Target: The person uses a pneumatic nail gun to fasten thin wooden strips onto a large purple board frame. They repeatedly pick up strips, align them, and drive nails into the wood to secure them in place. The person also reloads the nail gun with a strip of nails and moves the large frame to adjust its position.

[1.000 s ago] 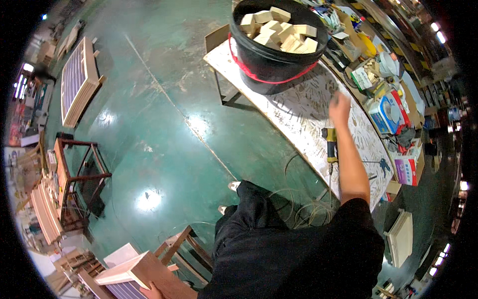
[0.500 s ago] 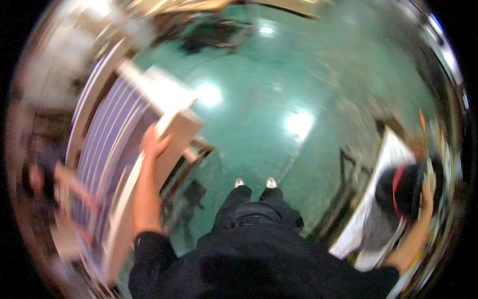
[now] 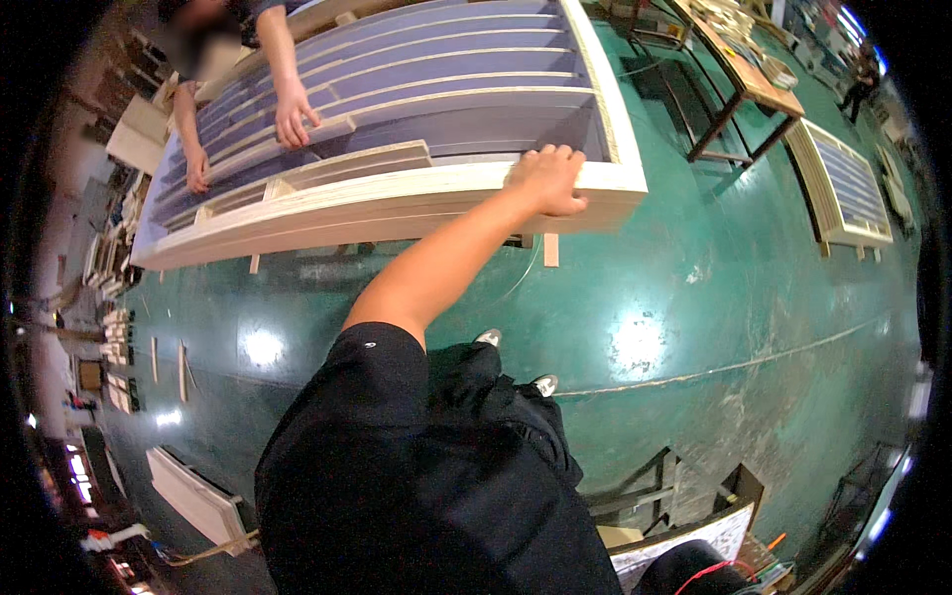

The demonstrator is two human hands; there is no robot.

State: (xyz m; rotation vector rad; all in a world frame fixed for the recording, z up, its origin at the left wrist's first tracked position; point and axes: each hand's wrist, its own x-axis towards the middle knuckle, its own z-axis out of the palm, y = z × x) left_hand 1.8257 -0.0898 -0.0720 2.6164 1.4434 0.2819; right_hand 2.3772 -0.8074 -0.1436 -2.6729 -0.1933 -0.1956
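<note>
My left hand (image 3: 548, 180) grips the near right corner area of a large wooden frame (image 3: 397, 193), fingers curled over the top rail and thumb down its outer side. Inside the frame, pale slats (image 3: 446, 67) run lengthwise over a bluish-purple panel (image 3: 516, 124). A short built-up wooden strip (image 3: 347, 162) lies just inside the near rail. Across the frame, a co-worker's hand (image 3: 295, 111) rests by a loose slat (image 3: 332, 132), and their other hand (image 3: 197, 171) is farther left. My right hand is out of the picture.
A workbench (image 3: 744, 74) with wood pieces stands far right, and a similar slatted frame (image 3: 843, 188) sits beyond it. White boards (image 3: 195, 491) lie at lower left. A round black thing (image 3: 684, 567) with a red cord is at lower right. Another person (image 3: 861, 79) stands far right.
My view has swung left, bringing the frame across the front. My left hand stays on its rail. My right hand, earlier at the black thing with the red band, has left view.
</note>
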